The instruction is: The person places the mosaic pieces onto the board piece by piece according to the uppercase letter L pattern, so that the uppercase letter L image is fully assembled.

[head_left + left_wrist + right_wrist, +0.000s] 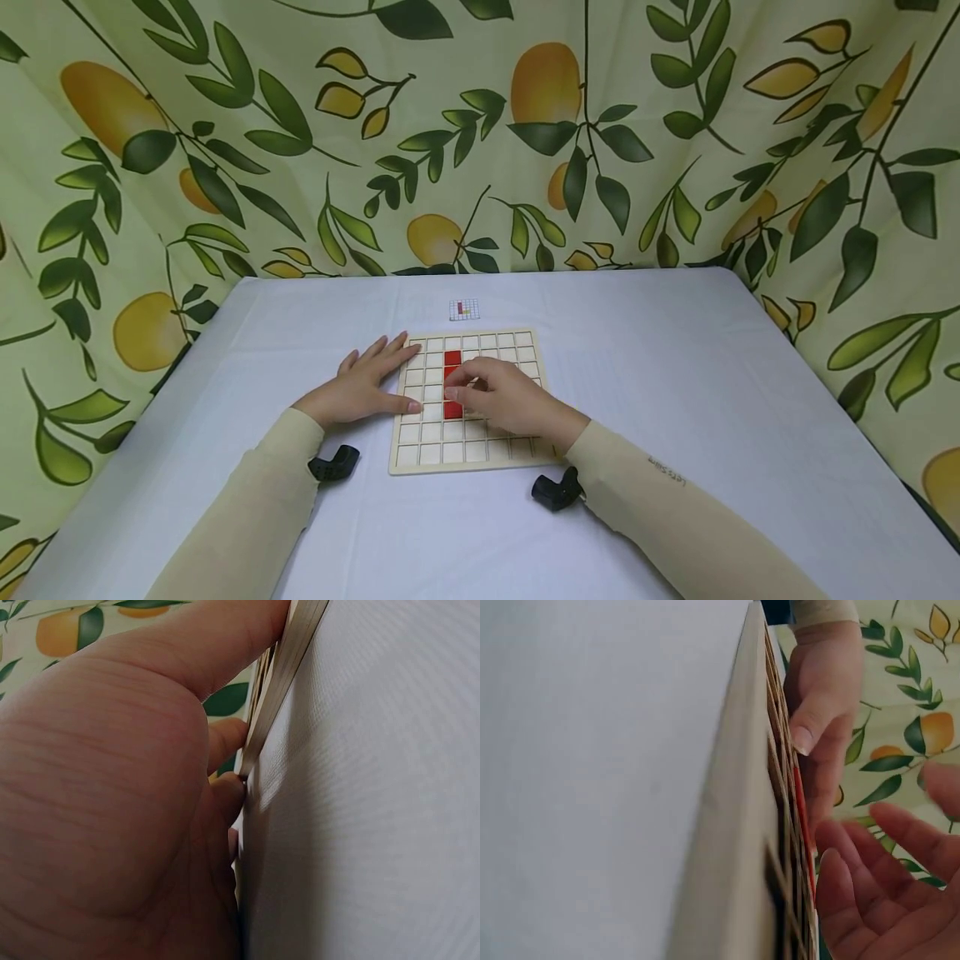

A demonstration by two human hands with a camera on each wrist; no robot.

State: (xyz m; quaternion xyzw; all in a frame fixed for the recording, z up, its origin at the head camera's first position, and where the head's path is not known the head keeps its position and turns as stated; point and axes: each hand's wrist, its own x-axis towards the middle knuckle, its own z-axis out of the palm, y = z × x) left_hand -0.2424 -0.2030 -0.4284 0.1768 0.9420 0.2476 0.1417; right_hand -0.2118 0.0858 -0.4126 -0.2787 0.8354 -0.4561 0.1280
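Observation:
A square wooden grid board (427, 469) lies on the white-covered table, its cells pale. Red tiles (452, 357) fill part of one column left of its middle. My left hand (358, 387) rests at the board's left edge, fingers spread and thumb laid on the rim; the left wrist view shows its palm beside the board's side (289, 667). Over the red column is my right hand (498, 396), thumb and index fingertips right at the tiles and partly covering them. In the right wrist view its fingers (836, 881) are loosely bent beside the red strip (802, 802), with nothing visible between them.
A small printed card (463, 309) with a grid and coloured squares lies just beyond the board. Black wrist cameras (557, 489) sit under both sleeves near the board's front. Behind the table (637, 333) hangs a leaf-and-fruit patterned curtain (465, 192).

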